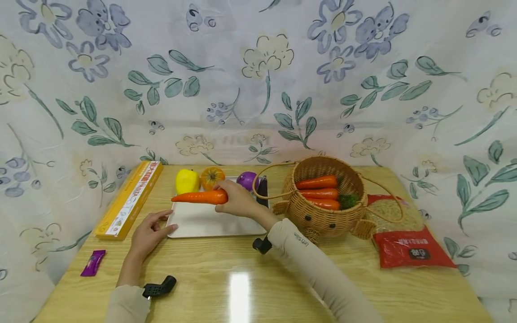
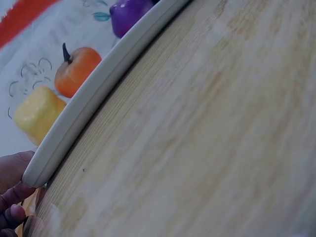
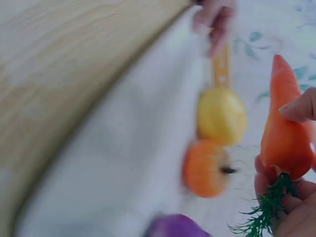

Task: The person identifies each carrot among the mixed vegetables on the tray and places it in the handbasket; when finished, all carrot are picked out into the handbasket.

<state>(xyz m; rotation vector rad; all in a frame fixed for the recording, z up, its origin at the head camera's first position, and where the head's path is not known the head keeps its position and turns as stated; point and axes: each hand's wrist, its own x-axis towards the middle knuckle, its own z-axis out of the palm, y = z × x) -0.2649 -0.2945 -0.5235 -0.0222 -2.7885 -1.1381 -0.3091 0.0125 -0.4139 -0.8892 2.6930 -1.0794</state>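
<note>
In the head view my right hand (image 1: 238, 199) grips an orange carrot (image 1: 199, 197) by its thick end, its tip pointing left, over the white tray (image 1: 218, 220). In the right wrist view, green leaves (image 3: 271, 202) hang from the carrot's end beside the palm. My left hand (image 1: 150, 233) holds the tray's left edge, thumb near the front corner and bent fingers farther back. Along the back of the tray are a yellow pepper-like vegetable (image 1: 187, 181), a small orange pumpkin (image 1: 212, 178) and a round purple vegetable (image 1: 247, 180). A dark, long item (image 1: 262, 190) lies at its right end.
Right of the tray stands a wicker basket (image 1: 323, 220) with looped handles and several carrots (image 1: 319, 193) inside. Beside it lies a red-and-clear food bag (image 1: 414, 249). On the left are a yellow pasta box (image 1: 131, 199) and a small purple packet (image 1: 93, 263). A patterned cloth hangs behind.
</note>
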